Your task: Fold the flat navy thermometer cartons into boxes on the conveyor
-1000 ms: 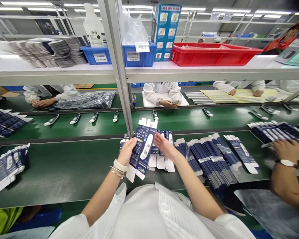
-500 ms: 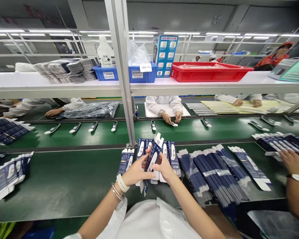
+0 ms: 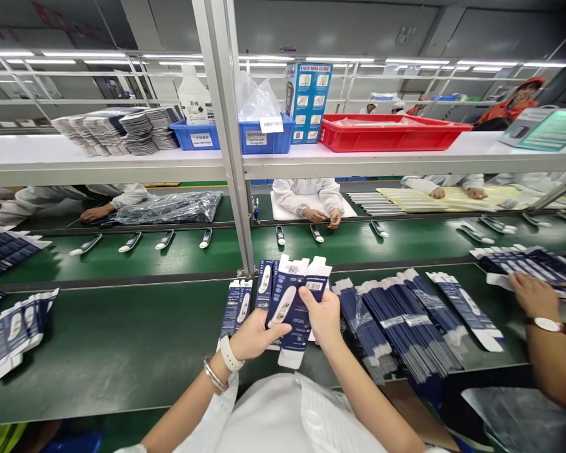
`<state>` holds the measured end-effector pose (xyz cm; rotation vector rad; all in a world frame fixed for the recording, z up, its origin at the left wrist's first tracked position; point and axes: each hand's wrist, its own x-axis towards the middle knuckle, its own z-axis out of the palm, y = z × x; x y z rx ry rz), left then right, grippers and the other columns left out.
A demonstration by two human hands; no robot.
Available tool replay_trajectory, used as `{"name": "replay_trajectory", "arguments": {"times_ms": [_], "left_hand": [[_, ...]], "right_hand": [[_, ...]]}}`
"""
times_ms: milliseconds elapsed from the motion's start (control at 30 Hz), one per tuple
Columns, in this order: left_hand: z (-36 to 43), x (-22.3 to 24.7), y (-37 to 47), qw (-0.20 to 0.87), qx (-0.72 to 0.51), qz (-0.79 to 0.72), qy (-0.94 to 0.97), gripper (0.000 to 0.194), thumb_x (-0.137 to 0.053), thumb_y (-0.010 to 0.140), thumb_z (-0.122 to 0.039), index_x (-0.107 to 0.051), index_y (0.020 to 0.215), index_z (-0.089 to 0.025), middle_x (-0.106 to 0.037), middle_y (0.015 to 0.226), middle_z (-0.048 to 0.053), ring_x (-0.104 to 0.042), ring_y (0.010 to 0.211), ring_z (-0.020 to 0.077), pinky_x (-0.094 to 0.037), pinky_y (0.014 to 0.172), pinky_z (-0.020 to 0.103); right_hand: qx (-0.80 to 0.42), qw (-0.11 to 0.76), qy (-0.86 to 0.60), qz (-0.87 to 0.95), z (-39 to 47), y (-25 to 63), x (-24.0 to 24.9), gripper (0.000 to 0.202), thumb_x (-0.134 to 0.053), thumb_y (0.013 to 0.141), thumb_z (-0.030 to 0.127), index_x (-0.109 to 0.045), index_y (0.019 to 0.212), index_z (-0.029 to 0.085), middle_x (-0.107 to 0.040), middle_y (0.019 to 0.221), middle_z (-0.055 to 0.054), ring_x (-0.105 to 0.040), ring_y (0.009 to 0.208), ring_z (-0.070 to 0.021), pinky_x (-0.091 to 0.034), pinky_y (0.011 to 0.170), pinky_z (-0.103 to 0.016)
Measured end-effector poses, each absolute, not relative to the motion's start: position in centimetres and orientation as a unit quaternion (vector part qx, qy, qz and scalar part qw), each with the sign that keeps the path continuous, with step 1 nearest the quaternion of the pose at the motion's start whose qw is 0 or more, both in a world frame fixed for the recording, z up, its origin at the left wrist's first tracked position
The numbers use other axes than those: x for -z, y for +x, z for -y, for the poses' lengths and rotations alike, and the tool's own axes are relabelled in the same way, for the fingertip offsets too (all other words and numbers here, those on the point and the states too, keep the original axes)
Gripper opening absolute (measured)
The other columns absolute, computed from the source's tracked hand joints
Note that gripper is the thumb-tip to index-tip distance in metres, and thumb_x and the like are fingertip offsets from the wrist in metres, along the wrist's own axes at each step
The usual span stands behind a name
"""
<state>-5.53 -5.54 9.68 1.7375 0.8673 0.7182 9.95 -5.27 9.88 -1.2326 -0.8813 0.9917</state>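
Carton (image 3: pixel 292 309), thermometer picture, gripped by both hands.

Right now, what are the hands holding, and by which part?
Both hold one dark blue flat cardboard carton: left hand at its lower left edge, right hand at its right side.

A carton (image 3: pixel 292 308) is held between both hands above the bench (image 3: pixel 122 346). Flat cartons (image 3: pixel 405 321) lie to its right, a belt (image 3: pixel 170 248) behind, a shelf (image 3: pixel 122 157) above.
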Motion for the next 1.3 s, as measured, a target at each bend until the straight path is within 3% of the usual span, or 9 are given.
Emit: {"name": "replay_trajectory", "arguments": {"times_ms": [133,233,400,600,733,833,1000,1133,1300], "left_hand": [[6.1,-8.5,-5.0,0.353,-0.309,-0.449,0.760,0.032,-0.044,0.087,-0.037,-0.065,0.080,-0.014,-0.067,0.071,0.006,-0.062,0.068,0.0189,-0.049,0.068,0.030],[6.6,-7.5,-4.1,0.260,-0.331,-0.466,0.778,0.033,-0.047,0.086,-0.034,-0.055,0.113,-0.017,-0.065,0.106,0.011,-0.061,0.097,0.0244,-0.048,0.083,0.037],[8.0,-7.1,-2.7,0.233,-0.344,-0.427,0.803,0.061,-0.044,0.088,-0.030,-0.018,0.140,-0.013,-0.042,0.135,0.019,-0.041,0.124,0.0263,-0.039,0.098,0.045],[9.5,-8.3,-2.8,0.339,-0.350,-0.382,0.785,0.070,-0.046,0.087,-0.032,-0.008,0.143,-0.016,-0.030,0.143,0.017,-0.028,0.132,0.0271,-0.030,0.105,0.047],[9.9,-9.7,-3.6,0.468,-0.385,-0.329,0.724,0.067,-0.042,0.086,-0.048,-0.016,0.142,-0.021,-0.024,0.147,0.011,-0.023,0.134,0.0286,-0.022,0.109,0.047],[9.7,-10.9,-4.0,0.545,-0.403,-0.321,0.661,0.055,-0.036,0.088,-0.049,-0.036,0.135,-0.022,-0.036,0.142,0.009,-0.032,0.130,0.0271,-0.027,0.108,0.043],[9.2,-12.5,-3.8,0.628,-0.409,-0.335,0.570,0.038,-0.056,0.082,-0.036,-0.055,0.118,-0.024,-0.055,0.125,0.006,-0.051,0.115,0.0227,-0.042,0.096,0.034],[9.4,-13.2,-3.6,0.617,-0.418,-0.365,0.558,0.031,-0.060,0.079,-0.031,-0.063,0.109,-0.023,-0.062,0.116,0.006,-0.056,0.106,0.0216,-0.046,0.090,0.033],[9.7,-13.6,-3.5,0.553,-0.453,-0.387,0.582,0.025,-0.057,0.082,-0.029,-0.066,0.105,-0.023,-0.064,0.112,0.005,-0.057,0.105,0.0190,-0.046,0.092,0.031]], "right_hand": [[-0.393,0.672,-0.475,0.410,5.4,9.7,-10.2,0.049,-0.067,0.066,0.050,-0.057,0.101,0.016,-0.065,0.097,-0.009,-0.061,0.091,-0.0236,-0.048,0.081,-0.037],[-0.398,0.695,-0.436,0.410,6.4,8.8,-10.9,0.071,-0.068,0.064,0.050,-0.040,0.122,0.020,-0.056,0.113,-0.009,-0.056,0.099,-0.0217,-0.046,0.085,-0.034],[-0.417,0.684,-0.471,0.369,8.7,7.5,-11.8,0.050,-0.064,0.071,0.043,-0.045,0.113,0.024,-0.056,0.099,-0.002,-0.056,0.082,-0.0159,-0.046,0.073,-0.029],[-0.381,0.683,-0.495,0.379,10.2,7.6,-12.6,0.039,-0.063,0.071,0.036,-0.049,0.105,0.022,-0.053,0.090,-0.001,-0.054,0.074,-0.0141,-0.046,0.068,-0.028],[-0.373,0.693,-0.480,0.388,10.6,7.8,-12.4,0.037,-0.061,0.073,0.028,-0.047,0.106,0.022,-0.052,0.087,-0.001,-0.053,0.070,-0.0134,-0.046,0.062,-0.028],[-0.352,0.707,-0.459,0.408,10.7,7.8,-12.1,0.038,-0.057,0.074,0.023,-0.045,0.110,0.022,-0.054,0.085,-0.001,-0.054,0.072,-0.0143,-0.046,0.064,-0.028],[-0.317,0.721,-0.433,0.438,10.6,7.6,-11.8,0.041,-0.054,0.077,0.024,-0.041,0.115,0.024,-0.056,0.087,-0.002,-0.055,0.080,-0.0167,-0.045,0.073,-0.033],[-0.303,0.754,-0.407,0.417,10.4,7.2,-11.7,0.042,-0.042,0.082,0.041,-0.037,0.120,0.024,-0.054,0.092,-0.005,-0.054,0.081,-0.0188,-0.045,0.073,-0.037],[-0.277,0.757,-0.404,0.433,10.6,6.9,-11.6,0.046,-0.046,0.081,0.029,-0.031,0.124,0.028,-0.047,0.102,-0.005,-0.054,0.077,-0.0154,-0.047,0.075,-0.038]]}}
